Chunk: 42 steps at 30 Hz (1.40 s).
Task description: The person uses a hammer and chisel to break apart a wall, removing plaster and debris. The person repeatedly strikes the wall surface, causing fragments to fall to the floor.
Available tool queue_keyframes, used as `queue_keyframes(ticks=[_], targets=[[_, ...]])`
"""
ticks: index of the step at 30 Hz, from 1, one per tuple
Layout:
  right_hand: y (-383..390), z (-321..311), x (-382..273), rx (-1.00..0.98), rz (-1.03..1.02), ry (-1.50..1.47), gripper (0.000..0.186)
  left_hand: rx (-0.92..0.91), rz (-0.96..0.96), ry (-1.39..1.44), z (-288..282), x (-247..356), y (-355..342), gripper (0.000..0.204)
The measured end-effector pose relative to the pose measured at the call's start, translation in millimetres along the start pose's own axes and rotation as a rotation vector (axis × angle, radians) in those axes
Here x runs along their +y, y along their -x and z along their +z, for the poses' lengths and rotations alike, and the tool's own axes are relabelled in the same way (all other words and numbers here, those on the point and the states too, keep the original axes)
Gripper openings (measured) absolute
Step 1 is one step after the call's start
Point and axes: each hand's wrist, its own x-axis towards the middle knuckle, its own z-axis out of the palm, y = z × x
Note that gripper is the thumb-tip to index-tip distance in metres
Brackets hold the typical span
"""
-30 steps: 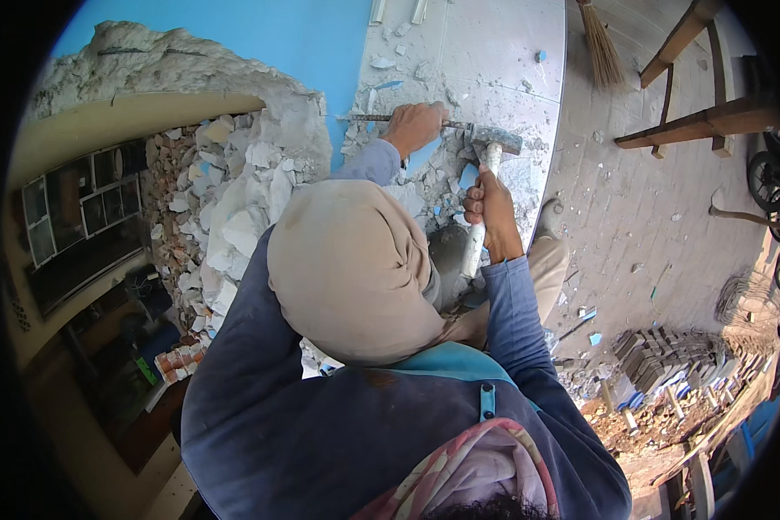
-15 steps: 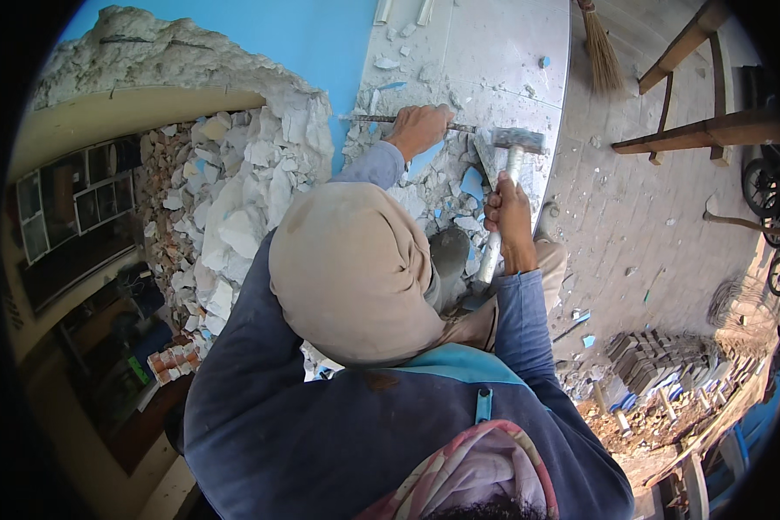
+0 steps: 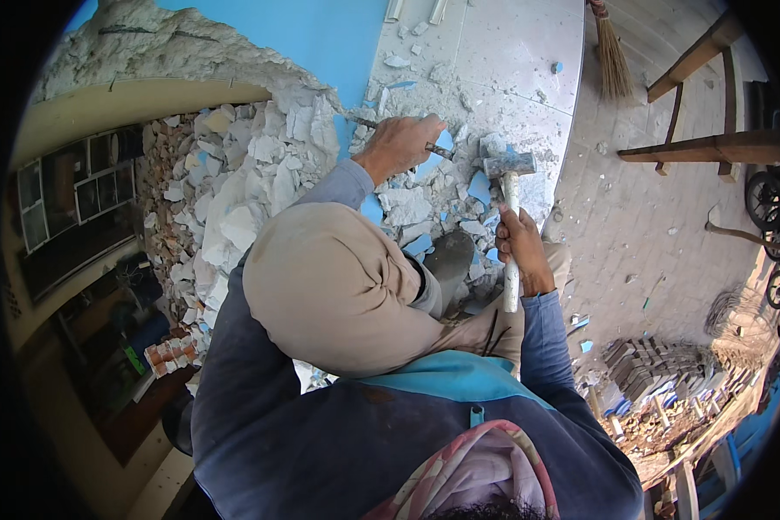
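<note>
My left hand (image 3: 399, 147) is closed around a dark steel chisel (image 3: 439, 152), a long rod. Its far-left end meets the broken edge of the blue wall (image 3: 348, 52); its struck end pokes out on the right of my fist. In my right hand (image 3: 522, 247) is a hammer (image 3: 511, 163), gripped by its pale, worn handle, with the block-shaped steel head upward. A gap separates the hammer head from the chisel's end. Grey and blue-faced rubble (image 3: 407, 204) lies below both hands, around my shoe (image 3: 451, 258). My raised knee (image 3: 325, 286) in beige trousers hides part of it.
Left of the wall edge, a rubble heap (image 3: 243, 182) fills a broken opening beside a window (image 3: 78, 191). Pale tiles (image 3: 503, 52) with debris lie ahead. On the right are a broom (image 3: 614, 61), a wooden frame (image 3: 711, 147), wheels (image 3: 767, 201) and stacked pavers (image 3: 650, 368).
My left hand has moved left and slightly down with the chisel, which now tilts down to the right. The hammer has dropped a little, its handle more upright. My knee has shifted left.
</note>
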Motion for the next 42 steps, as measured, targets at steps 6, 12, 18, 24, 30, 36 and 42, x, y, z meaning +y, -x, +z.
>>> queue_keyframes(ticks=[6,12,18,24,30,36,42], targets=[[20,-11,-12,0.066,-0.141,-0.155,0.025,0.035,0.028,-0.116,38,-3,-45,0.014],[24,-31,-15,0.107,-0.173,-0.275,0.024,-0.056,0.001,-0.194,36,5,-10,0.019],[18,-66,0,0.153,-0.137,-0.324,0.022,-0.042,-0.564,-0.412,-54,-57,142,0.022],[10,-68,10,0.156,-0.144,-0.370,0.022,0.272,-0.456,-0.302,-87,-57,221,0.031],[20,-44,4,0.114,-0.119,-0.371,0.023,0.487,-0.102,0.155,-82,2,116,0.036],[42,-21,-3,0.086,-0.130,-0.264,0.029,0.591,0.418,0.014,-80,12,59,0.028],[56,-2,-4,0.039,-0.145,-0.136,0.033,0.687,0.413,0.003,-90,5,50,0.032]])
